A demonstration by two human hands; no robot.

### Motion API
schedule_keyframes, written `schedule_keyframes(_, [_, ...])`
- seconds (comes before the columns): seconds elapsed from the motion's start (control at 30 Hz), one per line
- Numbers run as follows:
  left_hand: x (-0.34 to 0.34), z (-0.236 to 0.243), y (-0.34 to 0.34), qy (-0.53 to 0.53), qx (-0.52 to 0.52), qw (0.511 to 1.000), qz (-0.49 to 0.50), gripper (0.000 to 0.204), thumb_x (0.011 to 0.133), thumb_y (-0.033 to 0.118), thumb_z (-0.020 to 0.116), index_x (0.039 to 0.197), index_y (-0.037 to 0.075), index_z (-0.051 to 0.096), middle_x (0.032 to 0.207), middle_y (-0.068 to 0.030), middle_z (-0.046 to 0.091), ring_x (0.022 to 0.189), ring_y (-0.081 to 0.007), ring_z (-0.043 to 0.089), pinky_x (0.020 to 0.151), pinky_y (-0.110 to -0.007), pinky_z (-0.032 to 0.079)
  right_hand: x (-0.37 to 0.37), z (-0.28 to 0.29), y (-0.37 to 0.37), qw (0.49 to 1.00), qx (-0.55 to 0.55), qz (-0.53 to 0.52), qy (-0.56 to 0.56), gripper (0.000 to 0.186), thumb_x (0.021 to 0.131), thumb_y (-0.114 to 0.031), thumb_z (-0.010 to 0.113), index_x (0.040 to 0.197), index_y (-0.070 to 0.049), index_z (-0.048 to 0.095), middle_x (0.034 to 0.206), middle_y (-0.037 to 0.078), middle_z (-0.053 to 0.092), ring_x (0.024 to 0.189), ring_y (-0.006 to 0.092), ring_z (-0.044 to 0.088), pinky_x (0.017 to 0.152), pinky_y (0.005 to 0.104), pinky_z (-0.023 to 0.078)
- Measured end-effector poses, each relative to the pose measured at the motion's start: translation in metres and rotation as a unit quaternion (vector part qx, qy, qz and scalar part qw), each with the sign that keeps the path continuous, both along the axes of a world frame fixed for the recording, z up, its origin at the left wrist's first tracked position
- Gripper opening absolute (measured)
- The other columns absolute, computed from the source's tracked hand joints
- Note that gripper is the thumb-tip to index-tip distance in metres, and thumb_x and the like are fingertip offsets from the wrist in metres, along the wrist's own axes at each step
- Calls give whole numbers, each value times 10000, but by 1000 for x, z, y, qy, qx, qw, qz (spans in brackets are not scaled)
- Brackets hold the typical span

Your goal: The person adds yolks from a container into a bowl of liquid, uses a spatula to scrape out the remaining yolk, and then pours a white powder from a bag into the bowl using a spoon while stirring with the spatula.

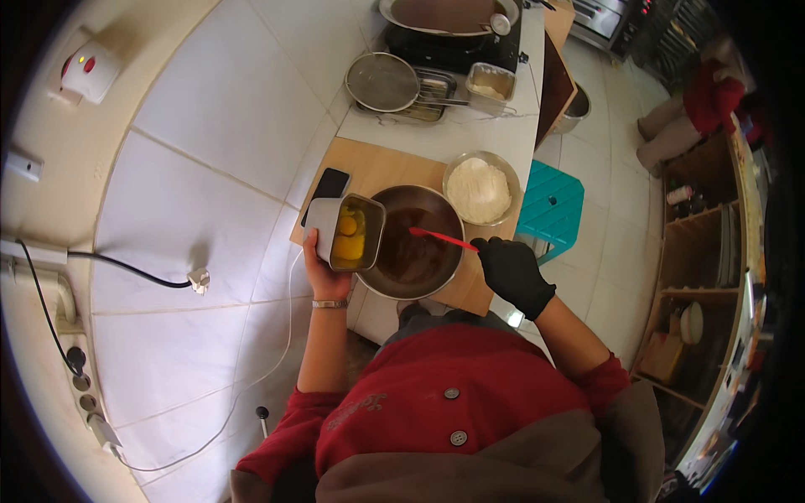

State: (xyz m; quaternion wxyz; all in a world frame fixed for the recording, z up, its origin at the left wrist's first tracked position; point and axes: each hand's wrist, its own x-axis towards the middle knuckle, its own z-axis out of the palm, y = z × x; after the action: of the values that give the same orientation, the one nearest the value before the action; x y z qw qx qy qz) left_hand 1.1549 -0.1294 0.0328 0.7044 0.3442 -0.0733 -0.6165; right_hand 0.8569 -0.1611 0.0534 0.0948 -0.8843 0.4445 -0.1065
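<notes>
My bare left hand grips a square metal container, tilted toward a dark pan. Yellow egg with a yolk shows inside the container. The round pan holds a brown liquid. In a black glove, my right hand is closed on the handle of a red spatula, whose head dips into the brown liquid. A metal bowl of white flour stands just beyond the pan, to the right. A dark phone lies beside the container on the wooden board.
Farther back are a mesh strainer, a small metal tin and a large pan on a black stove. A teal stool stands right of the counter. Another person is by the wooden shelves. A tiled wall borders the left.
</notes>
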Motion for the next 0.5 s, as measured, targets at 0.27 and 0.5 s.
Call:
schedule_keyframes(0.27, [-6, -4, -2, -57, -16, 998, 26, 470, 839, 386, 491, 1166, 51, 464, 1112, -85, 551, 1026, -228, 533, 865, -377, 444, 1, -14, 9, 999, 33, -20, -34, 185, 823, -117, 470, 981, -69, 553, 683, 109, 529, 564, 256, 558, 474, 361, 433])
schedule_keyframes(0.5, [-8, -5, -4, -67, -5, 997, 28, 471, 841, 379, 492, 1173, 47, 456, 1120, -93, 546, 1032, -233, 529, 871, -381, 440, 0, -11, 11, 997, 35, -39, -50, 143, 792, -126, 466, 885, -68, 557, 671, 111, 566, 563, 267, 581, 500, 368, 447])
